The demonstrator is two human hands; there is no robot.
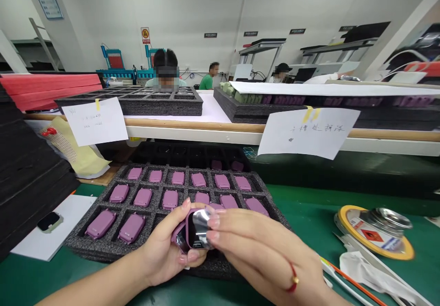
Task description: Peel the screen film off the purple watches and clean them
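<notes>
Over the front edge of a foam tray, my left hand (172,246) grips a purple smartwatch case (196,229) with its glossy dark face turned toward me. A second purple case (178,236) appears to be behind it in the same grip. The fingers of my right hand (261,246) are pressed together on the right side of the front face, over a bright shiny patch; whether that is film or reflection I cannot tell. My right thumb is hidden. Purple watch cases (100,223) lie in the compartments of the black foam tray (85,248) beneath.
A shelf (220,135) with foam trays and handwritten papers crosses ahead. At left, a green-cased watch (50,222) rests on white paper (48,246). On the right are a yellow-rimmed round container (374,237), crumpled tissue (364,269) and slim tools. People sit beyond the shelf.
</notes>
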